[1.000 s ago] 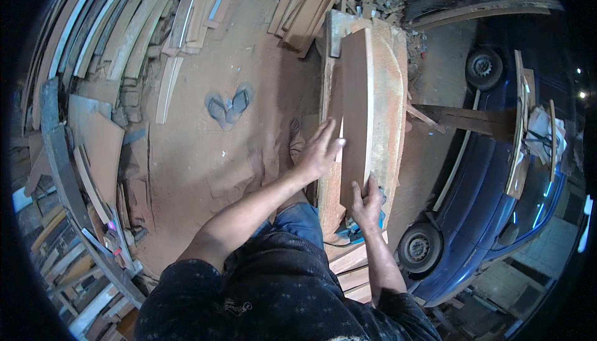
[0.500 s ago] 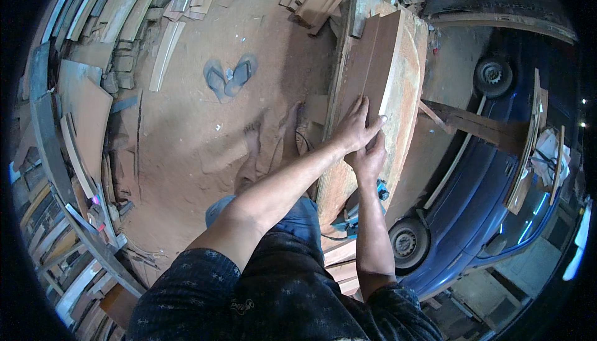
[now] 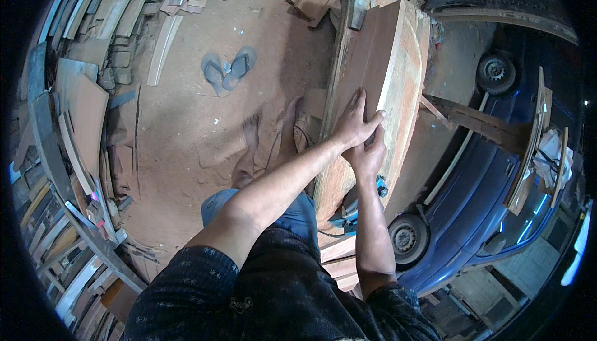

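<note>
Reddish-brown, long wooden plank (image 3: pixel 379 48) slants toward the frame's upper right, its lower end gripped by the left hand (image 3: pixel 354 126); right hand (image 3: pixel 368 158), just below, closure unclear.

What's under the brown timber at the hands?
A pale wooden slab shows to the right of the brown timber; the slab's surface directly beneath is covered and unseen.

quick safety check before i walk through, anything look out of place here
A pair of grey rubber-looking flip-flops lies on the dusty brown floor, away from the person's bare feet. That looks odd with a partly hidden blue corded tool on the pale wooden bench.
</note>
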The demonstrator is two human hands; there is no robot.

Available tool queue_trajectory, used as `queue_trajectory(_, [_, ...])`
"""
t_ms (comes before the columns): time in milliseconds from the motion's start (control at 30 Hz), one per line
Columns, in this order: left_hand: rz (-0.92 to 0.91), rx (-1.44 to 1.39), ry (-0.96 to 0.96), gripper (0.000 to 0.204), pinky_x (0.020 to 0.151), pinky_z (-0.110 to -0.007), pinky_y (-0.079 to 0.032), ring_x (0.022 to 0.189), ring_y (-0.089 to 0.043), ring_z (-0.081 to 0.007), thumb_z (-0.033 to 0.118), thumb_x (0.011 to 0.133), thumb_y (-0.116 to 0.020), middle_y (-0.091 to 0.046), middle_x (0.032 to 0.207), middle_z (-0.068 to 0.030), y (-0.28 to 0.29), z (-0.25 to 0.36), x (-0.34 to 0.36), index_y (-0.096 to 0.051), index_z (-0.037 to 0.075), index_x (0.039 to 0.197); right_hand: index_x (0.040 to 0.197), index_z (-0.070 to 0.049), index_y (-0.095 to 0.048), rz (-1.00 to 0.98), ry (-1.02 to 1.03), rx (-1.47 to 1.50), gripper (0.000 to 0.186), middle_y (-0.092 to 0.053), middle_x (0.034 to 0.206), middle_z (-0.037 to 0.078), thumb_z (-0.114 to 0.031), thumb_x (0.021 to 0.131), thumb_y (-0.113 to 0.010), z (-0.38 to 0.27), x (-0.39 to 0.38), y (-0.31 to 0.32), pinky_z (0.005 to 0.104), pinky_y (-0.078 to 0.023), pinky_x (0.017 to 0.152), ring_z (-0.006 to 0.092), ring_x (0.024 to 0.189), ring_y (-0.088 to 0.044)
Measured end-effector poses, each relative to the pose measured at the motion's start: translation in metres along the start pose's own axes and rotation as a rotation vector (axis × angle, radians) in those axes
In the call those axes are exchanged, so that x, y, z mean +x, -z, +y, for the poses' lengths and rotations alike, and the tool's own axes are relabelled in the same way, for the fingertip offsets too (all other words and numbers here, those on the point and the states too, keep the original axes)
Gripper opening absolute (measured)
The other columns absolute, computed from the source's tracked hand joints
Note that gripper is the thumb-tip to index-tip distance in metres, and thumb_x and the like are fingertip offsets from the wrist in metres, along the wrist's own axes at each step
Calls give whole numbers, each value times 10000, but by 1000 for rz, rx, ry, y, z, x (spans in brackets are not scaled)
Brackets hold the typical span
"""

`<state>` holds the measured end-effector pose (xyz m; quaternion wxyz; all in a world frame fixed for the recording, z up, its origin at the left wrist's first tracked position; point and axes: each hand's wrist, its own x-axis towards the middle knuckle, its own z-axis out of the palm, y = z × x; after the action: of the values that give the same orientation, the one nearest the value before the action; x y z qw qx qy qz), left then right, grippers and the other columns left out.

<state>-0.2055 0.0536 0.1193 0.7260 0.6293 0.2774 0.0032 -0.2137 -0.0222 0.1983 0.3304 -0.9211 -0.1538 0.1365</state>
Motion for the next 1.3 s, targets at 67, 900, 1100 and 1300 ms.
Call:
queue_trajectory(67, [10,-8,-2,1029,1278,-435,-175,1554,-179,-413,604,965,-566,-180,1646,-329,1,3,3,-150,-107,1582,1391,86,-496,1,-32,-1,560,-710,1106,322,-69,895,-704,-10,4,1,455,-573,889,402,1095,-712])
queue_trajectory(900, [1,33,-2,1067,1273,-441,-194,1537,-222,-430,592,934,-622,-184,1636,-346,16,18,15,-150,-117,1575,1377,82,-515,7,-109,-24,500,-725,1051,301,-97,938,-674,-25,5,4,446,-567,870,386,1025,-735])
queue_trajectory(1100, [-13,27,-17,1101,1271,-445,-206,1539,-213,-428,648,931,-597,-163,1648,-329,14,11,13,-120,-96,1589,1238,108,-624,-5,-190,111,466,-735,1055,265,-201,921,-770,21,-49,1,409,-556,884,301,1013,-732])
queue_trajectory(1300, [-23,41,15,1069,1269,-444,-216,1544,-213,-412,631,939,-593,-170,1660,-297,10,12,13,-127,-68,1599,1090,91,-669,198,-118,176,352,-740,977,211,-131,858,-814,57,-55,-37,402,-559,802,296,888,-732])
